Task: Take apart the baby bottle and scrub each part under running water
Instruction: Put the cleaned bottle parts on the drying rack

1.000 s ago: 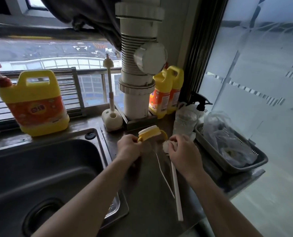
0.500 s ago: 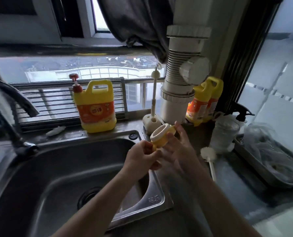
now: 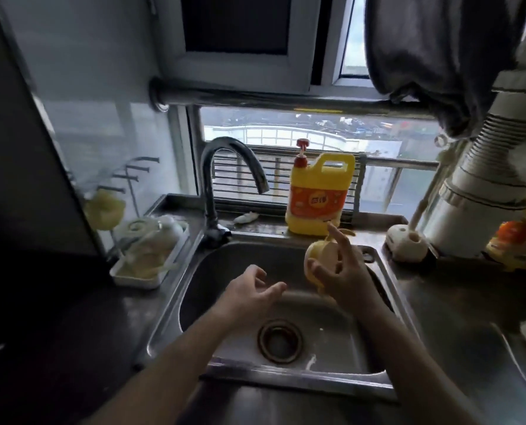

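Observation:
A small yellow baby bottle (image 3: 318, 259) with a cream lid sits in my right hand (image 3: 341, 271), held over the right half of the steel sink (image 3: 221, 262). The thumb and lower fingers curl round the bottle while the index finger sticks up. My left hand (image 3: 249, 289) hovers over the middle of the basin with loosely bent fingers, holding nothing and apart from the bottle. A dark curved tap (image 3: 224, 176) stands behind the sink at the left; no water is visibly running from it.
A yellow detergent jug (image 3: 320, 197) with a red pump stands on the sill behind the sink. A white brush holder (image 3: 405, 243) sits at the right, beside a thick white pipe (image 3: 482, 191). A tray of pale items (image 3: 146, 256) lies left of the sink. The drain (image 3: 280, 340) is in the basin.
The view has swung left from the counter to the sink. The bottle went from my left hand into my right, and my left hand has let go and moved away over the basin.

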